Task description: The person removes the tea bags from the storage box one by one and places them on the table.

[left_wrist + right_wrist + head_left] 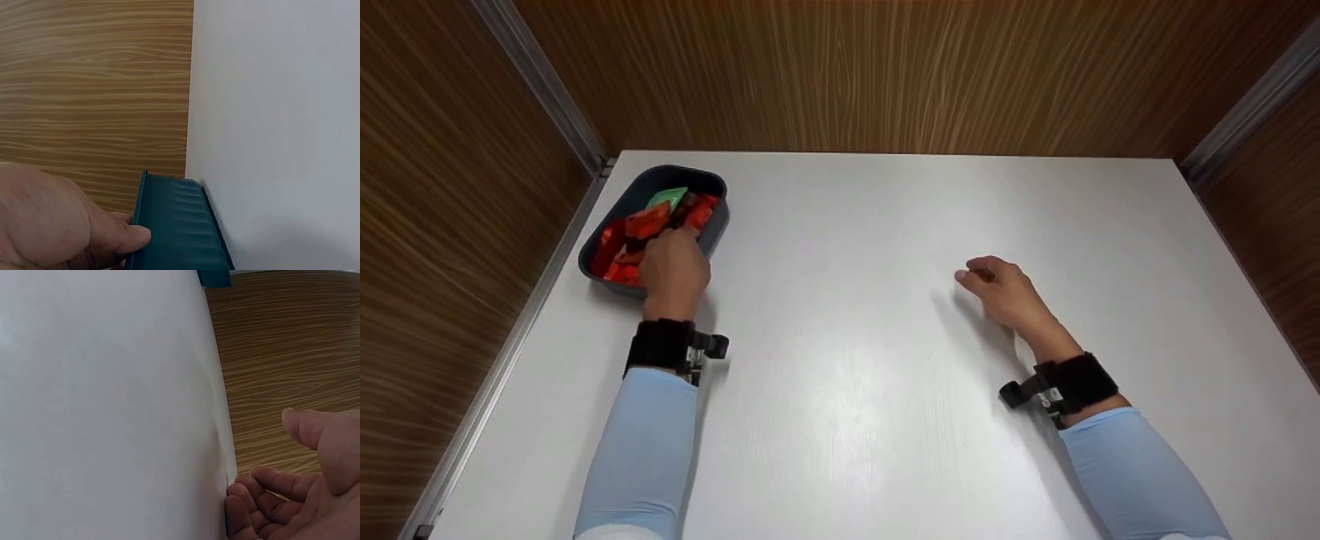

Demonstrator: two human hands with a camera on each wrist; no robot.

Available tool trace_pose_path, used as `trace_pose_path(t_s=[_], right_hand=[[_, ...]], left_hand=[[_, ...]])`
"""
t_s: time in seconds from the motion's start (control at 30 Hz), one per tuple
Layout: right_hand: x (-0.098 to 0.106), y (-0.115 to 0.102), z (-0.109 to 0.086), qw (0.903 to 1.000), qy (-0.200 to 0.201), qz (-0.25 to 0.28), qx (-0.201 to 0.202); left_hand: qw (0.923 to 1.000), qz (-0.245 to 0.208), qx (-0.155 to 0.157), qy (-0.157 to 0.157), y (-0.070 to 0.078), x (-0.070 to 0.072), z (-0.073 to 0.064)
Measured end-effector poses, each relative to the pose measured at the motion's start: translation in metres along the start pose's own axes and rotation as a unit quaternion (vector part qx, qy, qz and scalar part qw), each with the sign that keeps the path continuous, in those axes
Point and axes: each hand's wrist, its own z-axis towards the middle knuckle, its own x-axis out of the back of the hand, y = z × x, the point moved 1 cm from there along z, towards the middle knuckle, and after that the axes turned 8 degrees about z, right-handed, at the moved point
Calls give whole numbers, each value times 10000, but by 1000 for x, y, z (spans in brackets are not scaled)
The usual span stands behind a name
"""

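Observation:
A dark blue-green plastic bin (718, 225) with rounded corners stands at the table's left. Inside it lie several red and orange wrapped packets (649, 220) and a green packet (667, 198). My left hand (675, 266) is at the bin's near right side. In the left wrist view that hand (62, 225) grips the bin's rim, thumb against the ribbed outer wall (180, 225), other fingers behind the rim and partly hidden. My right hand (997, 289) hovers over the table at right, fingers loosely curled, thumb apart in the right wrist view, holding nothing visible.
The white table (840, 360) is bounded by a wood-grain back panel (840, 75) and side panels, with a metal strip (510, 345) along the left edge. Black straps with small cameras (660, 346) sit on both wrists.

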Motion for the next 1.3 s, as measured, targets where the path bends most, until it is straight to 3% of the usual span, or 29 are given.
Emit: trace_pose_path(t_s=[0.5, 0.83, 1.1, 1.3], right_hand=[[-5, 2, 1, 10000, 42, 57, 38], [-7, 4, 2, 9999, 68, 88, 111], [-7, 4, 5, 9998, 35, 155, -75], [-6, 4, 6, 9999, 81, 87, 13]], left_hand=[[9985, 120, -449, -289, 86, -23, 22], [9972, 108, -617, -407, 133, -35, 33], [9961, 170, -826, -264, 154, -39, 37], [9924, 262, -1199, -106, 155, -34, 28]])
